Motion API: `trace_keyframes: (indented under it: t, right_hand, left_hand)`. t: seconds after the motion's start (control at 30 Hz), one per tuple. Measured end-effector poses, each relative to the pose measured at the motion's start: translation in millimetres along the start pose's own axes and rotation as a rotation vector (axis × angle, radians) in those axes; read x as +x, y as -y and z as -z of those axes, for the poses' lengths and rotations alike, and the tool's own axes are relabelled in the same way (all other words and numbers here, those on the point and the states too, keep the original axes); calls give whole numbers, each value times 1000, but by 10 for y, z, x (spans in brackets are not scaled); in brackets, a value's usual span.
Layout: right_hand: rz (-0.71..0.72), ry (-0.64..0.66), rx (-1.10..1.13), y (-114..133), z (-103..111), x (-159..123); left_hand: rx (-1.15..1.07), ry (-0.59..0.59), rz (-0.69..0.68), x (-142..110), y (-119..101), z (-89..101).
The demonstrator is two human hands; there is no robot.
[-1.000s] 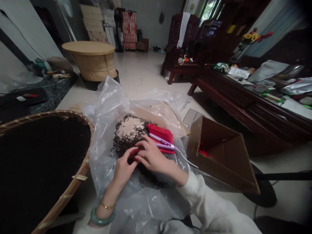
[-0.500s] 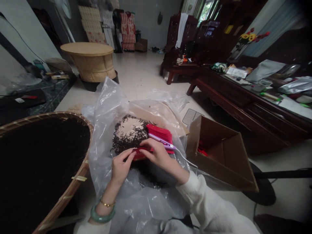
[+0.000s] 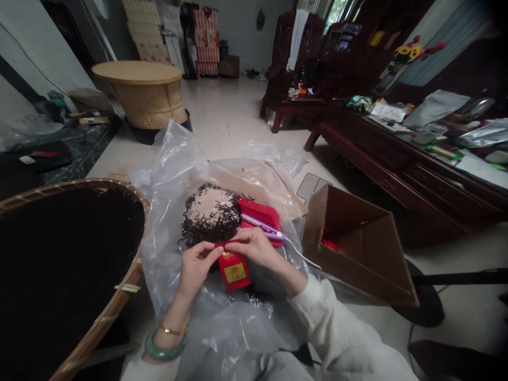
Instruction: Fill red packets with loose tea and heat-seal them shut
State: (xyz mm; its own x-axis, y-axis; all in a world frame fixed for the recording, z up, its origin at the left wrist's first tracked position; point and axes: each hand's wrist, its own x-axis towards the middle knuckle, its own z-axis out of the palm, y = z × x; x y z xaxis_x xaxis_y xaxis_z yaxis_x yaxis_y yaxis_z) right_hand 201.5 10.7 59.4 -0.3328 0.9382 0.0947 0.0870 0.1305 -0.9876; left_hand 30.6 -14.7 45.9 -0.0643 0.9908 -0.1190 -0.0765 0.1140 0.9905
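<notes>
Both hands hold a small red packet [image 3: 234, 270] with a yellow label by its top edge, above a clear plastic bag [image 3: 174, 174]. My left hand [image 3: 195, 267] pinches the packet's left corner; my right hand [image 3: 257, 247] pinches its right corner. Dark loose tea leaves [image 3: 206, 219] lie heaped in the bag just beyond my fingers. A stack of red packets [image 3: 262, 214] rests to the right of the leaves, with a purple and white sealer tool [image 3: 262, 226] lying across it.
A wide woven bamboo tray [image 3: 119, 296] full of dark tea sits at my left. An open cardboard box [image 3: 357, 248] lies tipped at my right. A long dark wooden table [image 3: 400, 164] runs along the right; a round bamboo stand [image 3: 143, 92] stands further back.
The red packet has been lifted off the stack and now hangs upright between both hands, nearer to me. My right hand has drawn back from the stack.
</notes>
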Motion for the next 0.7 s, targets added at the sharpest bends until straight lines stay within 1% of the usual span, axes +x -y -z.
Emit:
trace_keyframes:
  t: [0.07,0.1,0.17,0.23,0.27,0.33,0.4,0.47,0.53,0.57,0.63,0.7]
  right_hand:
    - [1,-22,-8,-24,-9,-2]
    - [10,-35,-21,-38,-20,-5]
    - [29,-61,-56,-66,-56,-16]
    - [50,-90,-111,-89,-98,-31]
    - [63,-108,-146,-96,-114,-37]
    - [86,-138,-228,-105,-112,-43]
    - [104,-169,-329,-113,-48,-38]
    - [114,-227,-481,-140,75,-28]
    - [86,-273,-701,-199,221,-24]
    - [52,-262,-826,-240,287,-25]
    - [-25,-199,-1050,-329,383,-33]
    - [-73,-144,-1196,-404,420,-41]
  left_hand:
    - [-112,12,63,-20,7,-37]
    - [-178,39,111,-36,12,-61]
    - [-281,133,235,-77,28,-112]
    - [-311,228,349,-116,53,-152]
    - [-304,250,385,-131,66,-164]
    - [-271,250,428,-145,84,-173]
    - [-256,228,456,-140,80,-164]
    - [-273,217,485,-120,57,-143]
    - [-302,203,494,-93,32,-116]
    - [-312,196,488,-80,22,-102]
    - [-322,189,469,-55,16,-80]
    - [-321,196,450,-38,20,-65]
